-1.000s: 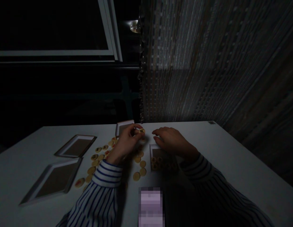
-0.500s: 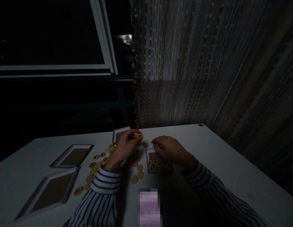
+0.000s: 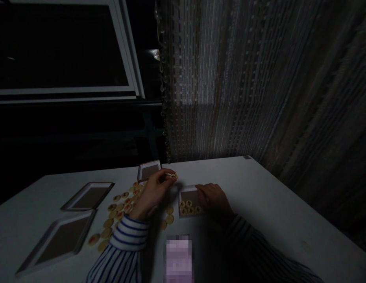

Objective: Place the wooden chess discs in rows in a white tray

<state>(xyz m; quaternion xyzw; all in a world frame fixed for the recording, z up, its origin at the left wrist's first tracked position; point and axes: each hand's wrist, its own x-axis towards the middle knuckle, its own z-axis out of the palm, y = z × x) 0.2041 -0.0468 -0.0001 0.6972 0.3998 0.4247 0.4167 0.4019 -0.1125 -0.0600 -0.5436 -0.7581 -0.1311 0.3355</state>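
My left hand point(image 3: 152, 192) pinches a round wooden Chinese chess piece point(image 3: 173, 176) with dark marking between thumb and fingers, above the table. My right hand point(image 3: 214, 198) is at the right side of a shallow open box point(image 3: 187, 192), its fingers curled down over that edge; whatever lies under the fingertips is hidden. Inside that box, several pieces point(image 3: 183, 211) with dark characters stand in rows along the near side. More loose pieces point(image 3: 108, 223) lie scattered left of and below my left forearm, some with red marks, others with plain faces.
Two shallow trays point(image 3: 112, 188) point(image 3: 20, 271) lie at the left of the white table point(image 3: 274, 220). Another tray point(image 3: 138, 173) stands behind my left hand. A bead-string curtain point(image 3: 218, 78) hangs beyond the table's far edge. A blurred pinkish patch point(image 3: 179, 259) is at the near edge.
My right hand has moved down and closer to the box's right side, its fingers now curled. My left hand keeps the chess piece nearly in place. The view has shifted slightly.
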